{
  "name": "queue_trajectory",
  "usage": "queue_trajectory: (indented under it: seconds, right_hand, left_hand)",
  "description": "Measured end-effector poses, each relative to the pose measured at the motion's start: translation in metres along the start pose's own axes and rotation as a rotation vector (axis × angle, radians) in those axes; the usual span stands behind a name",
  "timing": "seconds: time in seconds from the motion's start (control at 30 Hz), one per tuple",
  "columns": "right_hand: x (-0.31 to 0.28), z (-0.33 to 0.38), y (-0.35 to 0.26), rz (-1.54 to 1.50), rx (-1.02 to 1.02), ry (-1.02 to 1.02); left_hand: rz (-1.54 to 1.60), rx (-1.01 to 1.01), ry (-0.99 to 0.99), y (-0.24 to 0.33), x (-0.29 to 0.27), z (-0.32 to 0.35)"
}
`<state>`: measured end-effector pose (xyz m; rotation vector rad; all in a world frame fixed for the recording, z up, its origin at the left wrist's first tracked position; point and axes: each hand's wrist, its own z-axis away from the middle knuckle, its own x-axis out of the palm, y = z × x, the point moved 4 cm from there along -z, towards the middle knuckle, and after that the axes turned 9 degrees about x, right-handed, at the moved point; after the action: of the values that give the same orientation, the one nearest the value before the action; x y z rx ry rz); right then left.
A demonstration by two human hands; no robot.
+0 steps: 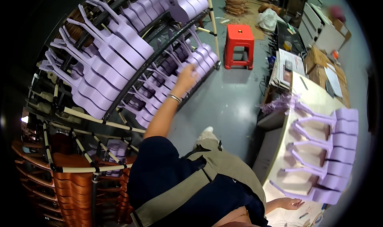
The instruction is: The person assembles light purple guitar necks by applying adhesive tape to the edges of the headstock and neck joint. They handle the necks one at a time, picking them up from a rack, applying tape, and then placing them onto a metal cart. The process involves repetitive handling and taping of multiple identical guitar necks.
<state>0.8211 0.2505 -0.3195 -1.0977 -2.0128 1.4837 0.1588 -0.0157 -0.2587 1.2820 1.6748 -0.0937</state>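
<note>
My left hand (185, 76) reaches up and out to the middle shelf of a wheeled rack (119, 109) filled with several pale purple ukuleles (115, 55). Its fingers rest among the necks of the purple ukuleles (199, 57) on that shelf, and the grip itself is hidden. My right hand (290, 204) hangs low at the right with fingers apart and nothing in it, next to the edge of a pale worktable (307, 93). Several more purple ukuleles (327, 155) lie side by side on that table, necks pointing left.
A red plastic stool (238, 45) stands on the grey floor beyond the rack. Stacked brown ukulele bodies (76, 187) fill the rack's bottom left. Cardboard boxes (319, 63), papers and a bunch of purple strips (279, 103) crowd the table's far end.
</note>
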Motion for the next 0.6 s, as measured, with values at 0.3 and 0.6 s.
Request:
queue_trajectory:
  seconds: [0.3, 0.6]
  right_hand:
    - [0.084, 0.136, -0.102, 0.082, -0.154, -0.231]
    - [0.11, 0.244, -0.14, 0.197, -0.266, -0.552]
  left_hand:
    - [-0.576, -0.286, 0.66, -0.276, -0.265, -0.183]
    - [0.14, -0.3, 0.456, -0.396, -0.289, -0.228]
